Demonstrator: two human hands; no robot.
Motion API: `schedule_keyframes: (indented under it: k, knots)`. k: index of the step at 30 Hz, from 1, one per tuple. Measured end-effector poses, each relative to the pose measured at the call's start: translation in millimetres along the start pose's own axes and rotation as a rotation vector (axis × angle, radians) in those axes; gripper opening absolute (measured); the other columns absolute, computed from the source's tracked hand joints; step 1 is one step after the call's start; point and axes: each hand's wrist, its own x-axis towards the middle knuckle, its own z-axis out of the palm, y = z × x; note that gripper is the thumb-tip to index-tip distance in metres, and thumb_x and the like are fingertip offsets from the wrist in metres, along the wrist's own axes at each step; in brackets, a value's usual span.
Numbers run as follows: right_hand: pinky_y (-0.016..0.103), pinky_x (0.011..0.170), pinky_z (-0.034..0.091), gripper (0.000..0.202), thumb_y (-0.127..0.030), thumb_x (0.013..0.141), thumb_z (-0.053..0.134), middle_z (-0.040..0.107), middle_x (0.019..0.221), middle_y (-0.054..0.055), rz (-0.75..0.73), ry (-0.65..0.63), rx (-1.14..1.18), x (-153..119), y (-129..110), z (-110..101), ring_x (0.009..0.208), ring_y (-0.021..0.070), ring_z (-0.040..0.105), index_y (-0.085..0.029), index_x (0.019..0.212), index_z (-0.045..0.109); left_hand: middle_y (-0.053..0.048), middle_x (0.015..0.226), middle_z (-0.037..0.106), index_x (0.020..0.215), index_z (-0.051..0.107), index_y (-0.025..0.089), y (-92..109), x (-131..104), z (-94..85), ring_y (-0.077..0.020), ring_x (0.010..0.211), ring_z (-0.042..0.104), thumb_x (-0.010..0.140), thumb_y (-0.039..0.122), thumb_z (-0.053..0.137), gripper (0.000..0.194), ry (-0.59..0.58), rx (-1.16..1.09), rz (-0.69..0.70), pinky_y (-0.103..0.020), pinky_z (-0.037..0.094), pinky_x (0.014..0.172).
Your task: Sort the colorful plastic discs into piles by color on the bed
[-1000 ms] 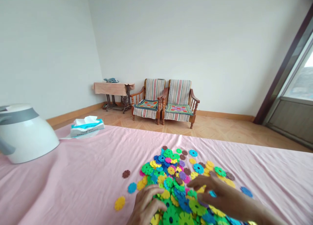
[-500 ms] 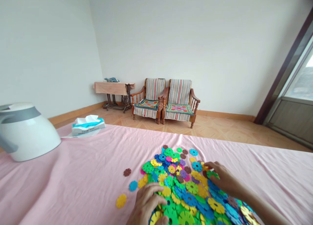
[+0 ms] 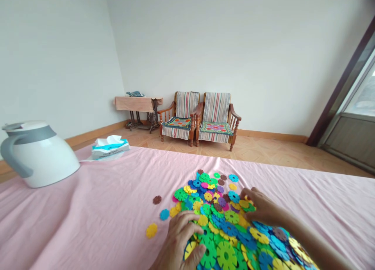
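Observation:
A heap of plastic snowflake discs [image 3: 226,255], notched round the rims and coloured green, yellow, blue, purple, pink and brown, lies spread over the cloth in front of me. At the heap's left side rests my left hand [image 3: 183,236], fingers bent and apart, a yellow disc [image 3: 202,220] by its fingertips. My right hand [image 3: 260,207] reaches in over the right edge. Its thumb and fingers are apart around a few yellow and green discs at the heap's border, with no firm grip visible. The right forearm covers part of the heap.
A pink cloth [image 3: 117,207] covers the table. A white and grey jug [image 3: 52,156] stands at the left, beside a tissue pack [image 3: 110,148]. Loose discs, including a yellow one [image 3: 151,230], lie left of the heap. Two wooden armchairs [image 3: 216,127] stand beyond.
My right hand has shifted slightly left, its fingers drawing in toward the discs at the heap's edge. My left hand stays about the same on the heap. The view has tilted a little.

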Motion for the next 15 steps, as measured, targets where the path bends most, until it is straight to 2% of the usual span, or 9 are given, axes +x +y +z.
schedule_keyframes:
  k: [3,5,8,11,15]
  knots:
    - [0.034,0.085,0.044,0.031,-0.023,0.065,0.061,0.058,0.100,0.005,-0.032,-0.023,0.037,-7.4,-3.8,-0.9,0.093,0.0217,0.057,-0.022,0.096,0.057,-0.007,0.117,0.062,0.101,0.063,0.024,8.1,1.8,-4.1,-0.0241,0.116,0.053,0.091,0.041,0.055,0.022,-0.002,-0.019,-0.033,-0.038,0.045,0.100]
    - [0.034,0.085,0.044,0.030,-0.029,0.067,0.063,0.059,0.101,0.006,-0.054,-0.067,0.071,-10.8,-6.4,-1.9,0.093,0.0218,0.058,-0.023,0.096,0.058,-0.007,0.118,0.061,0.101,0.063,0.024,11.7,2.1,-4.8,-0.0240,0.116,0.053,0.091,0.040,0.055,0.021,-0.007,-0.033,-0.052,-0.038,0.045,0.100]
    - [0.038,0.088,0.044,0.047,-0.044,0.066,0.067,0.058,0.108,0.010,-0.028,-0.050,0.052,-12.1,-11.4,0.0,0.100,0.0265,0.056,-0.020,0.106,0.058,-0.008,0.118,0.060,0.101,0.063,0.023,14.8,1.6,-4.0,-0.0243,0.117,0.051,0.091,0.039,0.055,0.021,-0.007,-0.045,-0.069,-0.039,0.044,0.101]
    - [0.043,0.092,0.041,0.063,-0.053,0.065,0.068,0.055,0.115,0.015,-0.011,0.001,-0.043,-10.9,-17.6,5.1,0.108,0.0320,0.051,-0.015,0.115,0.056,-0.008,0.117,0.061,0.101,0.063,0.022,17.3,0.9,-3.2,-0.0246,0.117,0.051,0.092,0.039,0.054,0.021,0.006,-0.044,-0.075,-0.040,0.044,0.101]
    - [0.044,0.091,0.041,0.060,-0.053,0.064,0.068,0.057,0.113,0.015,-0.032,-0.009,-0.086,-9.2,-24.5,7.7,0.106,0.0321,0.052,-0.016,0.109,0.057,-0.008,0.116,0.061,0.101,0.064,0.022,21.4,-0.4,-4.5,-0.0251,0.115,0.052,0.092,0.041,0.053,0.023,0.020,-0.033,-0.076,-0.041,0.045,0.099]
